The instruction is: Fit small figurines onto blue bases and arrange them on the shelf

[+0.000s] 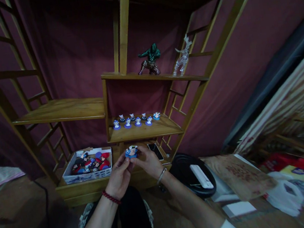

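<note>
A small blue-and-white figurine (pixel 131 152) is held between both of my hands, in front of the low shelf. My left hand (pixel 121 173) pinches its base from the left, and my right hand (pixel 149 161) grips it from the right with thumb and fingers. On the shelf above, several little figurines stand in two rows: purple-based ones (pixel 137 121) in front, dark-based ones (pixel 132 117) behind. A similar blue-based figurine (pixel 156 116) is at the right end of the back row. To the left of my hands, a white box (pixel 87 176) holds a jumble of red, blue and dark figurines.
A phone (pixel 155 151) lies on the low shelf, right of my hands. Higher up stand a green warrior statue (pixel 151 59) and a clear deer figure (pixel 182 56). A black round container (pixel 188 168) and a cardboard piece (pixel 237 174) are on the floor at right.
</note>
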Demonstrator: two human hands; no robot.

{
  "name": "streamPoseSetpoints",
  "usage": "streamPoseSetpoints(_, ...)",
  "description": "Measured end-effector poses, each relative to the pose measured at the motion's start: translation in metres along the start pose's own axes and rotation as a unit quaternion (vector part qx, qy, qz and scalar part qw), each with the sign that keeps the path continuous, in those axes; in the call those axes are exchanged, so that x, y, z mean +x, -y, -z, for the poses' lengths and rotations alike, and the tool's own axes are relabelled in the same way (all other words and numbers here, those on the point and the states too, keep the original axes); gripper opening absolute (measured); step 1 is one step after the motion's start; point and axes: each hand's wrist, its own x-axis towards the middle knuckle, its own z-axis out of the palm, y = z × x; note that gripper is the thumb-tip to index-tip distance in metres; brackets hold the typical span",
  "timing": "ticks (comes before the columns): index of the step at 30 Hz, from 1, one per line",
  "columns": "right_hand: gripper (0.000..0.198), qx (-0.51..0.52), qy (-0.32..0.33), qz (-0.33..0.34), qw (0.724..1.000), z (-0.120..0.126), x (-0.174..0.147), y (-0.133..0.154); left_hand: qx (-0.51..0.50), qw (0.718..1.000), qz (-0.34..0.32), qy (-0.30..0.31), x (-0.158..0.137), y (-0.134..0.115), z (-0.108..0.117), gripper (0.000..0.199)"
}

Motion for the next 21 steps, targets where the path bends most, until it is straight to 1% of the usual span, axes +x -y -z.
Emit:
streamPoseSetpoints(4, 0.031, 0.005, -0.027, -0.011, 1.000, 0.010, -0.002, -0.010, 0.019, 1.000, 0.005, -0.004, 0.008, 0.010, -0.008, 0.024)
streamPoseSetpoints(6, 0.035, 0.011, -0.043, -0.015, 0.999, 0.015, -0.003, -0.016, 0.026, 1.000, 0.004, -0.008, 0.013, 0.015, -0.013, 0.020)
streamPoseSetpoints(9, 0.034, 0.019, -0.055, -0.020, 0.998, 0.024, -0.003, -0.027, 0.036, 0.999, 0.009, -0.013, 0.020, 0.023, -0.021, 0.016)
streamPoseSetpoints(13, 0.036, 0.030, -0.073, -0.033, 0.996, 0.038, -0.004, -0.038, 0.056, 0.998, 0.022, -0.006, 0.030, 0.034, -0.032, 0.017)
streamPoseSetpoints(16, 0.036, 0.049, -0.074, -0.043, 0.995, 0.048, -0.005, -0.046, 0.064, 0.998, 0.028, -0.004, 0.037, 0.043, -0.039, 0.020)
streamPoseSetpoints(21, 0.033, 0.060, -0.063, -0.046, 0.995, 0.062, -0.005, -0.061, 0.087, 0.995, 0.038, -0.012, 0.047, 0.054, -0.049, 0.016)
